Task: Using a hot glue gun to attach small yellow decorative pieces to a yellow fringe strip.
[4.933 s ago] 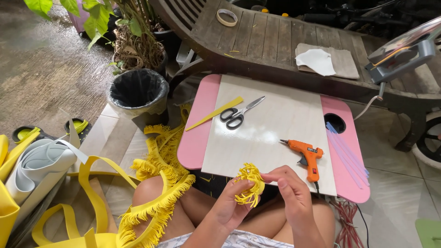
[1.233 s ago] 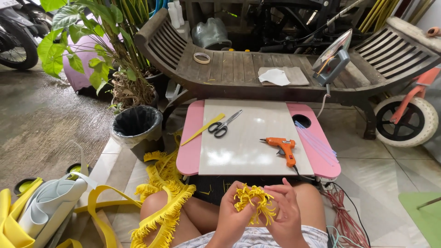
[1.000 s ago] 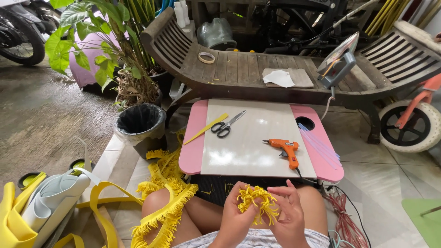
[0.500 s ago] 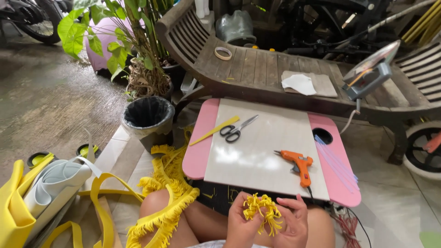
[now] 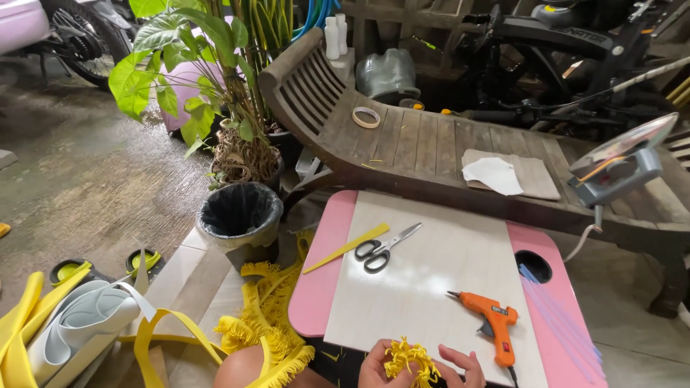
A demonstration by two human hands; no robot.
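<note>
Yellow fringe: a curled bunch of fringe (image 5: 411,359) sits at the near edge of the tabletop (image 5: 431,273), held between both hands.
Left hand: the left hand (image 5: 375,368) is closed on the left side of the fringe, fingers curled against it; the lower part of the hand is cut off by the picture's edge.
Right hand: the right hand (image 5: 463,366) touches the right side of the fringe, fingers bent toward it and thumb up; how firmly it grips cannot be told.
Glue gun: an orange glue gun (image 5: 492,322) lies on the tabletop just beyond and to the right of the right hand, nozzle pointing left and away, cord running off the near edge.
Scissors: black-handled scissors (image 5: 384,248) lie well beyond the left hand, blades pointing away to the right.
Strip: a flat yellow strip (image 5: 346,248) lies just left of the scissors, crossing onto the pink border.
Hole: a round hole (image 5: 533,266) in the pink border sits beyond the glue gun.
Loose fringe: more yellow fringe trim (image 5: 269,330) trails on the floor left of the left hand.
Bin: a black-lined bin (image 5: 241,215) stands farther left and beyond, near a potted plant (image 5: 215,86).
Bench: a wooden bench (image 5: 431,144) beyond the tabletop carries a tape roll (image 5: 366,117) and a white cloth (image 5: 494,174).
</note>
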